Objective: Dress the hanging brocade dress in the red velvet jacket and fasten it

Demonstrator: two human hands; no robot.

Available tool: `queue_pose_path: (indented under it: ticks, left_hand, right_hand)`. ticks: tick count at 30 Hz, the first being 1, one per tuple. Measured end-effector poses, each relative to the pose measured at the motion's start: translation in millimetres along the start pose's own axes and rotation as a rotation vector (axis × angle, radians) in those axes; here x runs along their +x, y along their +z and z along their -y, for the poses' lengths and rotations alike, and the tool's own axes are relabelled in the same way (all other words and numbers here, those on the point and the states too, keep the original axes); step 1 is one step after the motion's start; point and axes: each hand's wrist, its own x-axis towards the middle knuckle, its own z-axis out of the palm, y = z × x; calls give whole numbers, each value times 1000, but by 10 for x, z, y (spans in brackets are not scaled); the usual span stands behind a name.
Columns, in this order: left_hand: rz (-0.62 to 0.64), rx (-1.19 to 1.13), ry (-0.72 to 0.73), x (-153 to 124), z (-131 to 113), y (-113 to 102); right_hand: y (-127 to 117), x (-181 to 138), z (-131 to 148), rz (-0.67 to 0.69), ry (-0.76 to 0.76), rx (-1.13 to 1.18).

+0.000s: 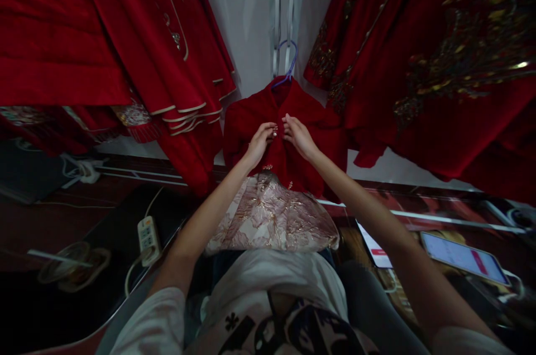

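Observation:
A red jacket (243, 115) with beaded fastenings hangs in front of me on a purple hanger (295, 56). My left hand (262, 140) is closed at the left side of its front opening, thumb and fingers around a beaded button (275, 131). Across the opening, my right hand (298, 134) is at the jacket's other front edge, its fingers slightly bent and apart; nothing shows between them. Two more beaded ornaments are visible lower on the jacket. Its lower part meets a pale pink brocade cloth (272, 221) lying across my lap.
Red garments with trim (167, 65) hang at left, and sequinned red garments (473, 53) at right. A power strip (148, 240) and a plastic cup with a straw (69, 263) are at lower left. Two lit phones, one a white phone (464, 257), lie at right.

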Motion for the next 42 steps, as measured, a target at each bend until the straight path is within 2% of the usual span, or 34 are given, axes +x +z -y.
queue_pose_path:
  ticks: [5,12,21,25,29,37,42]
  left_hand:
    - [-72,-57,139,-84,147,-2]
    - [-241,3,190,-73,171,17]
    - [-88,498,357,-191,-57,-41]
    - [-44,635,470,-203,-130,-41]
    - [15,732,484,-150,-171,-55]
    - [57,855,465,-120,-248,-84]
    - [40,982,506,-158,-308,-37]
  right_hand:
    - [-62,-180,-107,104,-30,69]
    - [-57,-197,-179,47,-186,-44]
    - [-85,-186,-101,-56,-379,-318]
    - [-54,-262,-39,-98,-443,-403]
    - [-32,-302,-22,-136,-482,-457]
    - [-91,-224,-47,-90,-482,-453]
    - [-111,-226,-4,-59,-418,-435]
